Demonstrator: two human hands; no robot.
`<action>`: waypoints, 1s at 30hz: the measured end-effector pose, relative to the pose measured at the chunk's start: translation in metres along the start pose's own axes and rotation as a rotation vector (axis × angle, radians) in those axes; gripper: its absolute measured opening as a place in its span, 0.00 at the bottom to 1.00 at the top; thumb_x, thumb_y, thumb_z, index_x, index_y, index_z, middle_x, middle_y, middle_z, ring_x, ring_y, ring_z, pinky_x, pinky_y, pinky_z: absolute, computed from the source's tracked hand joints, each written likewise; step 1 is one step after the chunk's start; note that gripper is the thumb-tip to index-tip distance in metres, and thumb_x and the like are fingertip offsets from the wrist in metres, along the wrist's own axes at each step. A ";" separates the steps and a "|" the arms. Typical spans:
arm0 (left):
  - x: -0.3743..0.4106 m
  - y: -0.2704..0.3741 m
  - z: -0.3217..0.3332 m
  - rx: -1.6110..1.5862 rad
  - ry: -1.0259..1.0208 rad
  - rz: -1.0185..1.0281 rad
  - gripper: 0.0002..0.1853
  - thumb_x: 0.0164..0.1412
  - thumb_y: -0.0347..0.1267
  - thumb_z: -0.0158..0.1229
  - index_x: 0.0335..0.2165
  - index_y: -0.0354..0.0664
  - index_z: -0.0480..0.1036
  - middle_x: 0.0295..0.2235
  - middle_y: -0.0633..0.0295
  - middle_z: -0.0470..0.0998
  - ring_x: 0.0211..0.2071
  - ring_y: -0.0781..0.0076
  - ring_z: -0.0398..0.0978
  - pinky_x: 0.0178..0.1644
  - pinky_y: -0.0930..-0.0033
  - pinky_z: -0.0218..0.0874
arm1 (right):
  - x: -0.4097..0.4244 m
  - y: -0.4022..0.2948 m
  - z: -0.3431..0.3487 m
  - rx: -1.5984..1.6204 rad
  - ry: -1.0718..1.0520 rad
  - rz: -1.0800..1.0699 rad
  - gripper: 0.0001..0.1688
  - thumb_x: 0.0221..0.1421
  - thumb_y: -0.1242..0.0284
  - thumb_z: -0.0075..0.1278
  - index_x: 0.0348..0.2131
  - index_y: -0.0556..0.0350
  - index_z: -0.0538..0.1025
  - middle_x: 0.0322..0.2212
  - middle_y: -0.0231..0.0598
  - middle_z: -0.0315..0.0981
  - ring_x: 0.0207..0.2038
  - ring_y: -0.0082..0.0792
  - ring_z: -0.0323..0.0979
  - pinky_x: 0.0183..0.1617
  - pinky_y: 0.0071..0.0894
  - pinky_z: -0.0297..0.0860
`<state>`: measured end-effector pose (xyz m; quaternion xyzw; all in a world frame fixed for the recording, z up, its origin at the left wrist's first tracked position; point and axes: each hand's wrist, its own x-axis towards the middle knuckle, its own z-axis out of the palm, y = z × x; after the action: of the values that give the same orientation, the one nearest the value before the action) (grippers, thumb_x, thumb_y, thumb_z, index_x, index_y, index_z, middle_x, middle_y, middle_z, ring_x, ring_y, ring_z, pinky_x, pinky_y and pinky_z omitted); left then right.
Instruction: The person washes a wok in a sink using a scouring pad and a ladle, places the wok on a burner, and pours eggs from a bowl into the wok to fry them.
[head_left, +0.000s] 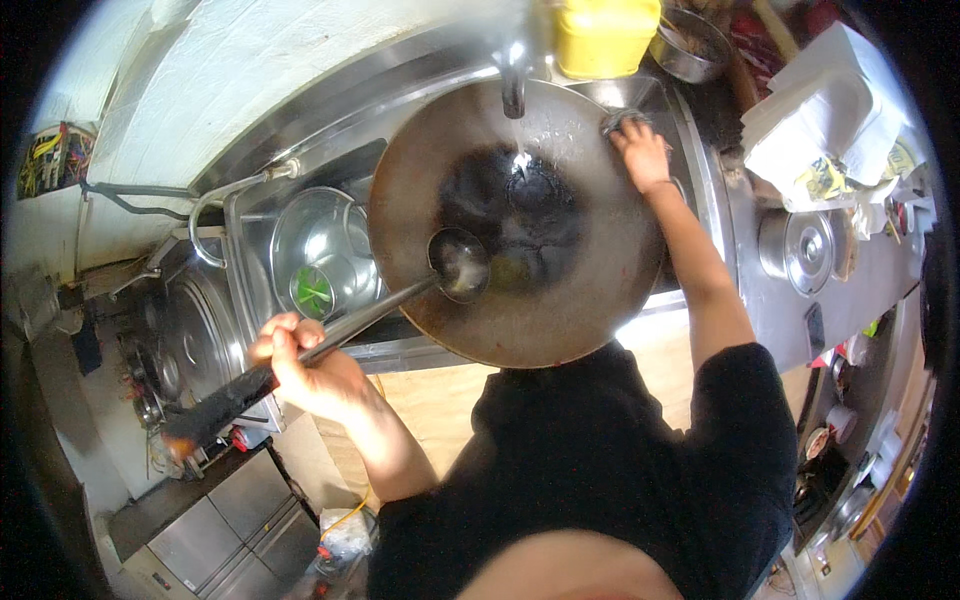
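A large wok (615, 247) rests over a stainless steel sink (352, 358), with dark liquid pooled in its middle. Water runs into it from a faucet (514, 94) at the far side. My left hand (319, 367) grips the long handle of a metal ladle (459, 264), whose round bowl lies inside the wok on the left. At the wok's far right rim, my right hand (643, 154) has hold of a grey scouring pad (626, 120), partly hidden under the fingers.
Left of the wok, a metal pot (285, 225) in the sink has green leaves (311, 291) in it. A yellow plastic jug (606, 37) stands behind. To the right are a lidded steel pot (810, 253), a phone (815, 330) and white bags (832, 127) on the steel counter (772, 322).
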<state>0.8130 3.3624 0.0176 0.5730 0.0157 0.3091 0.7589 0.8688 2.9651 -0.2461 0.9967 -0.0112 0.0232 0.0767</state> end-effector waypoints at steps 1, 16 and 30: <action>-0.001 -0.004 0.001 -0.001 0.014 -0.022 0.08 0.47 0.26 0.52 0.17 0.44 0.62 0.22 0.61 0.67 0.18 0.82 0.59 0.21 0.84 0.51 | 0.005 0.006 -0.008 0.085 0.025 0.133 0.20 0.45 0.74 0.37 0.41 0.44 0.68 0.45 0.36 0.57 0.48 0.37 0.55 0.44 0.40 0.58; 0.019 -0.114 -0.014 0.112 0.187 -0.346 0.07 0.52 0.30 0.50 0.27 0.35 0.64 0.27 0.56 0.71 0.26 0.73 0.69 0.36 0.71 0.62 | 0.076 0.086 -0.136 0.125 0.642 0.164 0.17 0.40 0.80 0.39 0.35 0.52 0.71 0.38 0.41 0.66 0.42 0.41 0.62 0.43 0.38 0.62; 0.040 -0.164 -0.080 0.603 -0.074 -0.660 0.15 0.38 0.40 0.59 0.26 0.43 0.75 0.29 0.58 0.73 0.35 0.69 0.67 0.44 0.70 0.53 | 0.206 -0.115 -0.036 1.662 -0.230 0.199 0.29 0.49 0.67 0.44 0.48 0.62 0.57 0.23 0.32 0.67 0.17 0.22 0.62 0.19 0.19 0.61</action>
<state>0.8890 3.4262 -0.1407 0.7435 0.2600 0.0115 0.6160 1.0754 3.0803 -0.2179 0.7194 -0.0858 -0.0710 -0.6856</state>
